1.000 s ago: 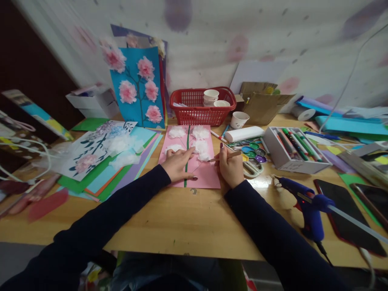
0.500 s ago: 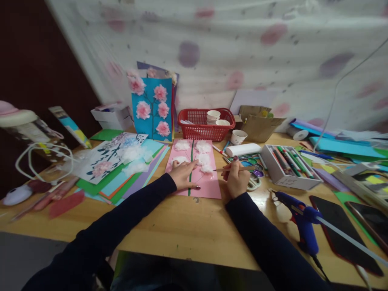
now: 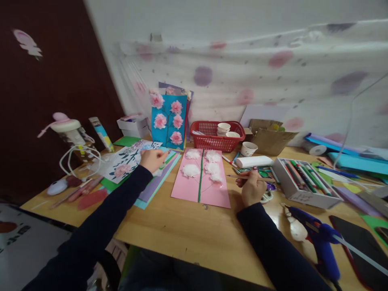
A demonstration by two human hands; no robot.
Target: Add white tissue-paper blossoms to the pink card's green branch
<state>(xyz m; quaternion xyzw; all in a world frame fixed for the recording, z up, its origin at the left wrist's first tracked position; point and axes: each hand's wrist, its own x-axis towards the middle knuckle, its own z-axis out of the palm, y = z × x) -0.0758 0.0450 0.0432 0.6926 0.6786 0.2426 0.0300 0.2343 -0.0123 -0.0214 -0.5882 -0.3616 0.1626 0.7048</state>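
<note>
A pink sheet (image 3: 185, 193) lies flat in front of me, with a painted green stem (image 3: 200, 178), thin drawn branches and several white cotton tufts (image 3: 190, 170) on it. My right hand (image 3: 253, 189), just right of the sheet, grips a pencil (image 3: 235, 176) whose point is toward the sheet. Over the stack of coloured paper (image 3: 165, 180) at the left is my left hand (image 3: 153, 161), fingers bent together. White cotton (image 3: 158, 172) shows beneath it; what its fingertips hold, if anything, is hidden.
A red basket (image 3: 209, 143) with paper cups and a blue flower card (image 3: 156, 131) stand at the back. On the right are a box of markers (image 3: 303, 196), a blue glue gun (image 3: 323, 238) and a phone (image 3: 348, 230). A bottle (image 3: 71, 131) stands far left.
My left hand has left the pink sheet and moved left over the cotton on the paper stack. My right hand and pencil have drawn off the sheet to the right. The view has shifted.
</note>
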